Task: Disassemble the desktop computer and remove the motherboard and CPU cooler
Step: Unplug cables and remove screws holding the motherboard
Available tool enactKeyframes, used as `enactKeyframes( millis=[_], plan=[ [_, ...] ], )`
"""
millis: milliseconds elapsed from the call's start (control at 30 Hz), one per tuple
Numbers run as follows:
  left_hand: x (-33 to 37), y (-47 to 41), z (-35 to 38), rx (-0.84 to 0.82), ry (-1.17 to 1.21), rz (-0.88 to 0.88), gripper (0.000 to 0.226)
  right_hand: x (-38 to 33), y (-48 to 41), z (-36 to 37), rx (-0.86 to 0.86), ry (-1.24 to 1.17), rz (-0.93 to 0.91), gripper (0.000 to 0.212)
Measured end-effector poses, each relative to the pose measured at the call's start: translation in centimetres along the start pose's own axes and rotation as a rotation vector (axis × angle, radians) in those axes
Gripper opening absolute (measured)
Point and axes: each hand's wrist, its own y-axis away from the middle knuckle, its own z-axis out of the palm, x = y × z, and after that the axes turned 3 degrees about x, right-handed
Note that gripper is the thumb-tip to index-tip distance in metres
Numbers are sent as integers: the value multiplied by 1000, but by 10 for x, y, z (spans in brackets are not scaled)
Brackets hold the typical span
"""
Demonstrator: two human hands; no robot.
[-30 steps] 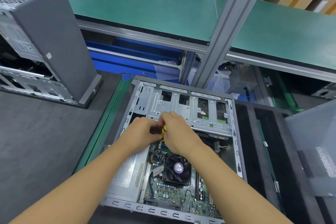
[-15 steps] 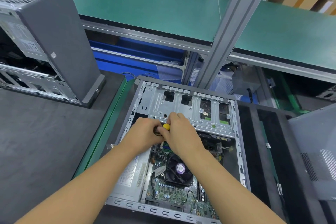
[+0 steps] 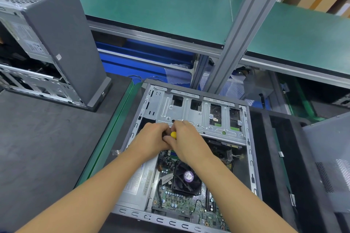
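An open desktop case point(image 3: 251, 157) lies on its side in front of me. Inside it sit the green motherboard point(image 3: 178, 202), the black CPU cooler fan point(image 3: 186, 178) with a purple hub, a silver power supply point(image 3: 138, 181) and a metal drive cage point(image 3: 204, 117). My left hand point(image 3: 151, 139) and my right hand point(image 3: 186, 142) meet at the cage's near left edge. Both grip a screwdriver whose yellow and black handle point(image 3: 173, 134) shows between them. Its tip is hidden.
A second grey computer tower point(image 3: 62, 39) stands at the back left on the dark mat point(image 3: 37, 147). A detached side panel point(image 3: 329, 161) leans at the right. An aluminium post point(image 3: 244, 24) rises behind the case, with a green bench top point(image 3: 151, 2) beyond.
Both hands stay together on the screwdriver at the cage edge. The yellow handle end shows more between them than a second ago. The view has shifted slightly.
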Motion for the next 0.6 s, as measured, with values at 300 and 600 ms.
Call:
enactKeyframes(
  millis=[300,600],
  plan=[
    [-7,8,-10,71,231,-36,44,10,7,-16,138,-4,-24,17],
    [-3,23,-2,293,248,36,31,27,26,-67,285,-138,22,8]
  ],
)
